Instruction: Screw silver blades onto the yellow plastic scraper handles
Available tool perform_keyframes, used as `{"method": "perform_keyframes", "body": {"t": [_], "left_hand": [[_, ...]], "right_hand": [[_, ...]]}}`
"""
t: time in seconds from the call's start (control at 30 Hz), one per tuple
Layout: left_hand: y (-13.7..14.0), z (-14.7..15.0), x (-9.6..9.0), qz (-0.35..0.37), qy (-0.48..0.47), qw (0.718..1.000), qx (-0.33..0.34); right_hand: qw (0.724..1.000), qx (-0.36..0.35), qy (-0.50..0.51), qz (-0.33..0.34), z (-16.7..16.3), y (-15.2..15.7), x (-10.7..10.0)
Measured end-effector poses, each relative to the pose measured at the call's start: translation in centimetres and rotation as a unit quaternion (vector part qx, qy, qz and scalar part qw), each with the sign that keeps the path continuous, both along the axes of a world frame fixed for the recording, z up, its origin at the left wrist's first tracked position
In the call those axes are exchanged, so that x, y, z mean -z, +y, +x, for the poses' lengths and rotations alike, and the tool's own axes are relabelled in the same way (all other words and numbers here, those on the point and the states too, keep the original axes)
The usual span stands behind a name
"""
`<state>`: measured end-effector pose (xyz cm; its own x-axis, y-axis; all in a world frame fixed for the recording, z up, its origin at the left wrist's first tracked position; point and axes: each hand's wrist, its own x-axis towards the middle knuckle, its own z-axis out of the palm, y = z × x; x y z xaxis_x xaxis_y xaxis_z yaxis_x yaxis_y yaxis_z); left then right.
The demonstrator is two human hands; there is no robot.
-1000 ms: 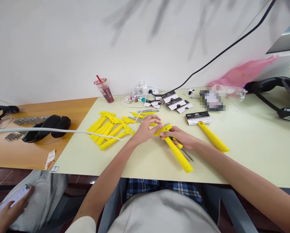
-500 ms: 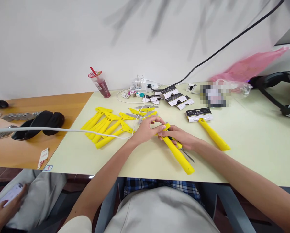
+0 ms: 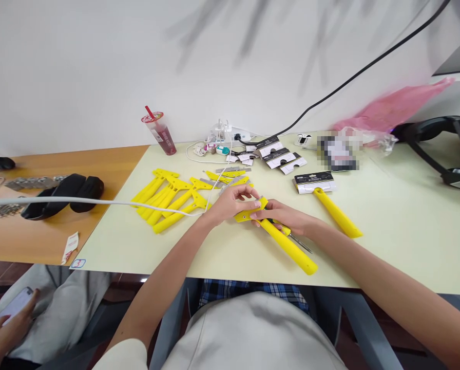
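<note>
A yellow scraper (image 3: pixel 289 247) is between both hands, its handle slanting down towards the near table edge and its head turned up. My left hand (image 3: pixel 232 204) is closed on the left side of the head, thumb along the yellow plate. My right hand (image 3: pixel 286 216) grips the scraper where head and handle meet. Also tucked in the right hand is a screwdriver (image 3: pixel 300 243), its metal shaft sticking out beside the handle. Left of the hands lie several yellow scraper handles (image 3: pixel 168 198). Behind them are yellow head plates (image 3: pixel 230 176) and grey blades (image 3: pixel 237 169).
A carded scraper (image 3: pixel 338 213) lies to the right. Black-and-white cards (image 3: pixel 278 155) and a power strip (image 3: pixel 224 134) are at the back. A drink cup (image 3: pixel 161 134) stands by the wall. A white cable (image 3: pixel 99 202) crosses the left side. Another person's hand (image 3: pixel 12 326) holds a phone.
The scraper head has turned, so its plate with screws now shows more. The handle's lower end has swung slightly to the right. Both hands keep hold.
</note>
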<state>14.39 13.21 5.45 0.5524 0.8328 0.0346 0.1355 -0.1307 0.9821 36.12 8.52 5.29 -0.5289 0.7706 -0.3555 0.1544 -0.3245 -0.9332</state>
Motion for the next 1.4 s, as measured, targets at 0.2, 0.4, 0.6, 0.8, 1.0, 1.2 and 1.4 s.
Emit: {"method": "perform_keyframes", "body": {"t": [0.2, 0.4, 0.6, 0.8, 1.0, 1.2, 1.4], "left_hand": [[0.0, -0.1, -0.6, 0.048, 0.006, 0.998, 0.05], [0.0, -0.4, -1.1, 0.078, 0.021, 0.994, 0.079], [-0.2, -0.5, -1.4, 0.089, 0.028, 0.99, 0.102], [-0.1, -0.7, -1.5, 0.083, 0.015, 0.983, 0.161], [-0.5, -0.3, -0.9, 0.119, 0.01, 0.985, 0.127], [-0.9, 0.6, -0.2, 0.215, -0.017, 0.965, -0.15], [-1.3, 0.7, -0.1, 0.404, 0.058, 0.889, -0.207]], "right_hand": [[0.998, -0.04, -0.029, 0.026, 0.4, 0.0, 0.0], [0.995, -0.098, -0.018, 0.022, 0.3, -0.4, -1.0], [0.993, -0.12, -0.021, 0.001, 0.5, -0.2, -0.4], [0.99, -0.13, -0.002, -0.057, 0.6, -0.8, -0.3], [0.99, -0.127, 0.018, -0.066, 0.6, -0.9, -0.2], [0.998, 0.042, 0.047, 0.021, -0.2, -0.6, 0.4], [0.979, 0.181, 0.086, 0.042, -0.9, -0.3, 0.3]]}}
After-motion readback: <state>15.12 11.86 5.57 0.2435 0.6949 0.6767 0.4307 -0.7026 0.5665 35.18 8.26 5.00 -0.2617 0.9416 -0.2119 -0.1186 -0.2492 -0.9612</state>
